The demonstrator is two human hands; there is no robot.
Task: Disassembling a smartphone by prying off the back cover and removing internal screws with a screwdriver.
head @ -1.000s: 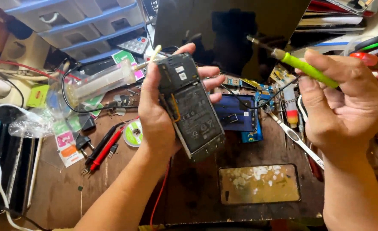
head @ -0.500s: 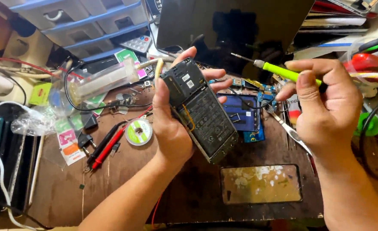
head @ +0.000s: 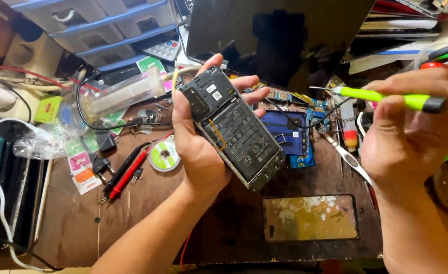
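Note:
My left hand (head: pixel 196 147) grips an opened smartphone (head: pixel 232 128) with its back cover off, so the black battery and inner frame face up. The phone is tilted, its top toward the upper left. My right hand (head: pixel 409 134) holds a green-handled screwdriver (head: pixel 381 96) almost level, its thin metal tip pointing left and ending a short way to the right of the phone, not touching it. Both hands hover above a dark wooden workbench (head: pixel 224 228).
A detached phone back panel (head: pixel 310 217) lies on the bench below the hands. A blue mat with small parts (head: pixel 287 133), tweezers (head: pixel 346 155), a solder wick reel (head: pixel 164 155), red and black probes (head: pixel 125 172), a clear plastic box (head: pixel 125 94), blue drawers (head: pixel 97 25) and a dark screen (head: pixel 274 35) crowd around.
The phone has shifted slightly lower and right in my left hand. My right hand has lowered the screwdriver to a flatter angle, its tip nearer the phone's level.

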